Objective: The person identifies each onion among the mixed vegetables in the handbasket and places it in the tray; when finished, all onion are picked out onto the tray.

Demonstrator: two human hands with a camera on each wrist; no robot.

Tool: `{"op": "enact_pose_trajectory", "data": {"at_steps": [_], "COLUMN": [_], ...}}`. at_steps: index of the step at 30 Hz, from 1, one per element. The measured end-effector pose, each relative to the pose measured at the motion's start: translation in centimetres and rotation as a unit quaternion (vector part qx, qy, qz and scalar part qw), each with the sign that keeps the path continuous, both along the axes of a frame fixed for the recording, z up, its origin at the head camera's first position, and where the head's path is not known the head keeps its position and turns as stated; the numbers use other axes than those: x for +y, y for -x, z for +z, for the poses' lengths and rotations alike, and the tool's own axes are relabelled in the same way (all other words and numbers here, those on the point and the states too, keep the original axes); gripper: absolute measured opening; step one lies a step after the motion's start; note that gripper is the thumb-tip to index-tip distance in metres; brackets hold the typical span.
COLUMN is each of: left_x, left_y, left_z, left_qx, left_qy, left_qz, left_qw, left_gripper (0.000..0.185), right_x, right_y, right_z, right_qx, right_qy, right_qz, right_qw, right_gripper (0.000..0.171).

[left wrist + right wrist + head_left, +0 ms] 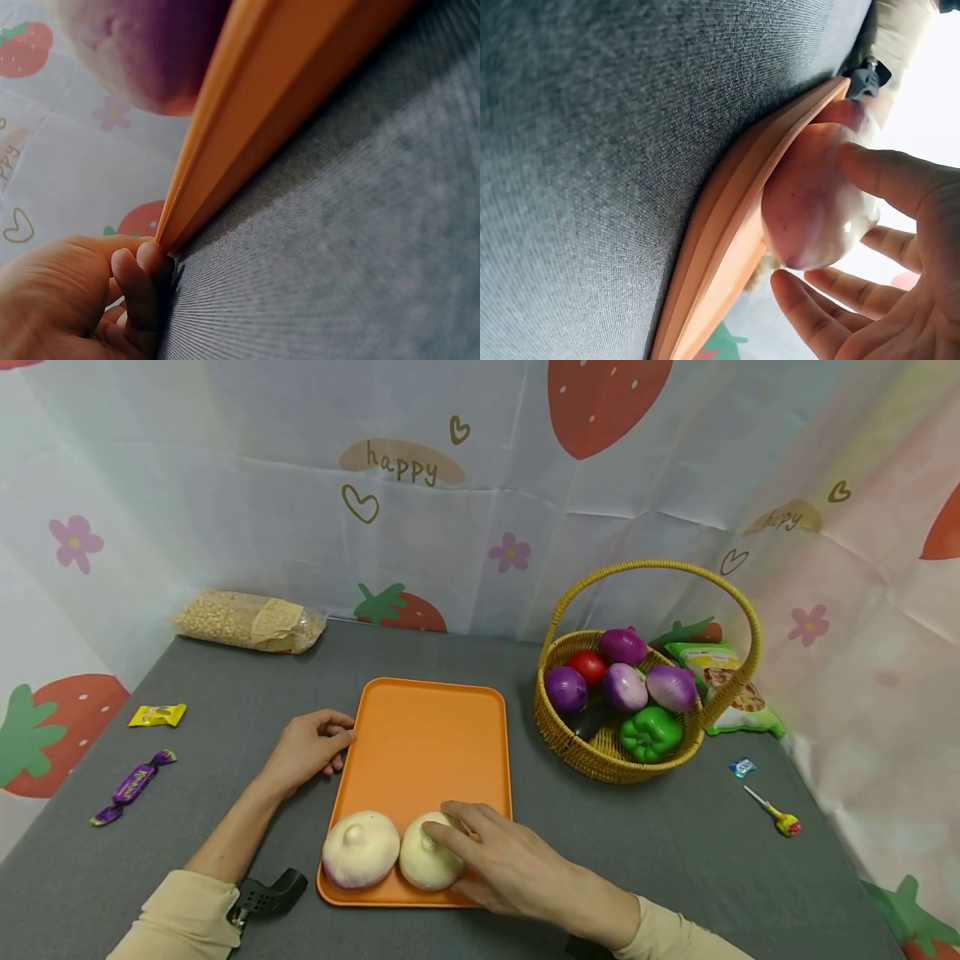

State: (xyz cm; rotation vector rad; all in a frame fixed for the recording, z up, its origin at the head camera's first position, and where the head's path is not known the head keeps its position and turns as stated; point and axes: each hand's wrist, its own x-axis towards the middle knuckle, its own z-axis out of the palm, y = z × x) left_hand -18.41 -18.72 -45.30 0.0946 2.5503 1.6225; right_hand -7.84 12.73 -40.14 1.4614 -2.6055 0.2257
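Observation:
An orange tray [431,743] lies on the grey tabletop. Its left rim is pinched by my left hand [311,747], as the left wrist view shows at the tray's edge [232,112]. Two rounded white bulbs tinged purple, like garlic or onions, sit side by side at the near end: a left bulb [360,850] and a right bulb [429,860]. Over the right bulb my right hand [510,860] has its fingers spread loosely. In the right wrist view its thumb [889,176] overlaps that bulb [810,202], while the fingertips stand slightly apart from it.
A wicker basket [551,731] of toy vegetables stands right of the tray, with a green snack bag [750,706] behind. A small blue candy [742,767] and a lollipop [783,821] lie at right. On the left are a grain bag [247,620], yellow candy [157,716] and purple candy [133,785].

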Motion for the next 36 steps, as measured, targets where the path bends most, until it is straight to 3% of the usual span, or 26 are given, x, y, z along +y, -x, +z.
{"op": "enact_pose_trajectory", "data": {"at_steps": [17, 24, 30, 33, 36], "left_x": [0.0, -0.1, -0.1, -0.1, -0.1], "left_y": [-0.1, -0.1, 0.0, 0.0, 0.1], "left_z": [0.2, 0.1, 0.0, -0.1, -0.2], "left_qx": [0.001, 0.001, 0.000, 0.001, 0.001], "left_qy": [-0.004, 0.000, -0.001, -0.002, -0.001], "left_qz": [-0.003, 0.000, 0.001, 0.001, 0.002], "left_qw": [1.0000, 1.0000, 1.0000, 1.0000, 1.0000], "left_gripper": [0.032, 0.033, 0.033, 0.032, 0.032], "right_x": [0.0, 0.7, 3.3, 5.4, 7.9], "right_y": [0.0, 0.5, 2.7, 4.2, 6.0], "right_z": [-0.1, 0.8, 3.1, 4.7, 6.1], "right_qx": [0.006, 0.001, 0.037, 0.059, 0.070], "right_qy": [0.000, 0.019, 0.064, 0.101, 0.147], "right_qz": [-0.001, -0.010, -0.073, -0.125, -0.181], "right_qw": [1.000, 1.000, 0.995, 0.985, 0.970], "right_gripper": [0.063, 0.065, 0.061, 0.057, 0.053]}}
